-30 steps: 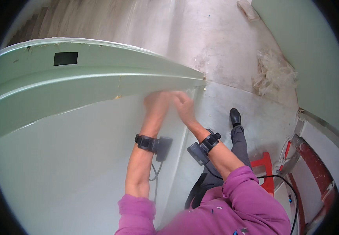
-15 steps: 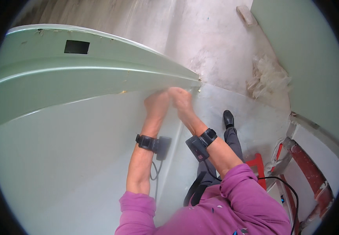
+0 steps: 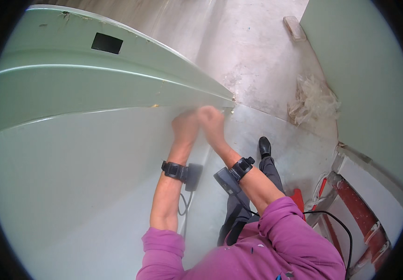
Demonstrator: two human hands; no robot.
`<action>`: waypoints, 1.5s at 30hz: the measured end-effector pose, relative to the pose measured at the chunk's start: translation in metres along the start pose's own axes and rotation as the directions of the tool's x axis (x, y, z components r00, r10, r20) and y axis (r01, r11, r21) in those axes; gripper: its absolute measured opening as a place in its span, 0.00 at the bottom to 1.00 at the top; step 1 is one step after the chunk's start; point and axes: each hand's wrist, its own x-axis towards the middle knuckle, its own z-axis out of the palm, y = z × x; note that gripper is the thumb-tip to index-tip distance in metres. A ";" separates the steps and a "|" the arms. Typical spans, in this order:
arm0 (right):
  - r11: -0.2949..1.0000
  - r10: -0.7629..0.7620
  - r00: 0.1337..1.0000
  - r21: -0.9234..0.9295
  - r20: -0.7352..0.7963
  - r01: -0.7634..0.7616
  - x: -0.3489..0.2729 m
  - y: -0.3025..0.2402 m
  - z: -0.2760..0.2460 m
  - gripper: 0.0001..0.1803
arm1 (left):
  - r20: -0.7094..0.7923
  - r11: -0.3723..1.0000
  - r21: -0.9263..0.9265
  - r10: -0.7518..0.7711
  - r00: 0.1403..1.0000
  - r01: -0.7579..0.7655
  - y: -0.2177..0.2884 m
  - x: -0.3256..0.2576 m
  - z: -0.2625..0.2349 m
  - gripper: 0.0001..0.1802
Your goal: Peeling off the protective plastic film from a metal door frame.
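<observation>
Both hands — left hand (image 3: pixel 186 127) and right hand (image 3: pixel 210 120) — press together on a pale green wall (image 3: pixel 71 186) near its far corner edge; blur hides whether they grasp anything. A slip could scrape knuckles on that edge — the ladder (image 3: pixel 364 219) stands right.

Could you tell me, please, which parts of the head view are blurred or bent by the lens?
In the head view, the left hand and right hand are motion-smeared at the pale green wall; the wrist bands stay sharp. The wall's ledge bows with the fisheye, and black vignette rings the frame.
</observation>
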 end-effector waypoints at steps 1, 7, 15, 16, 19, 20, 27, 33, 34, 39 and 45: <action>1.000 -0.001 1.000 -0.006 0.003 0.001 -0.003 -0.001 -0.002 0.06 | -0.002 1.000 -0.005 -0.004 1.000 0.004 -0.001 -0.001 0.001 0.07; 0.992 0.105 0.985 0.080 -0.136 -0.095 -0.005 -0.009 -0.001 0.07 | 0.015 0.997 -0.061 -0.048 0.999 0.049 -0.003 -0.003 0.003 0.06; 0.816 0.481 0.877 0.375 -0.016 -0.440 0.005 -0.012 0.006 0.07 | 0.011 0.997 -0.035 -0.061 0.998 0.061 -0.005 -0.005 0.012 0.07; 0.818 0.476 0.880 0.374 -0.011 -0.438 0.004 -0.010 0.008 0.07 | 0.003 0.997 -0.034 -0.063 0.998 0.063 -0.007 -0.006 0.012 0.07; 0.996 0.086 0.990 0.020 -0.108 -0.084 0.000 -0.006 0.010 0.06 | 0.008 0.998 -0.004 -0.068 0.998 0.068 -0.010 -0.008 0.012 0.06; 0.984 -0.047 0.998 -0.172 -0.047 0.038 -0.001 -0.006 0.007 0.06 | -0.003 0.999 -0.014 -0.045 0.999 0.045 -0.009 -0.008 0.011 0.06; 0.991 0.124 0.991 -0.047 0.049 -0.121 -0.005 -0.025 -0.002 0.06 | -0.085 0.973 -0.213 -0.110 0.990 0.090 -0.006 -0.007 0.008 0.05; 0.989 0.147 0.986 0.045 -0.082 -0.143 0.001 -0.003 0.015 0.10 | 0.011 0.996 -0.004 -0.093 0.996 0.093 -0.006 -0.007 0.013 0.05; 0.989 0.146 0.986 0.043 -0.078 -0.143 0.000 -0.003 0.015 0.10 | 0.008 0.995 -0.004 -0.097 0.995 0.097 -0.008 -0.008 0.015 0.05; 0.840 -0.219 0.972 -0.491 0.082 0.230 0.000 -0.008 0.007 0.05 | 0.133 0.989 0.028 -0.145 0.980 0.143 -0.015 -0.013 0.015 0.07; 0.757 -0.281 0.916 -0.519 0.287 0.396 -0.015 0.010 0.004 0.06 | 0.003 0.771 -0.585 -0.307 0.952 0.251 -0.006 -0.017 -0.015 0.17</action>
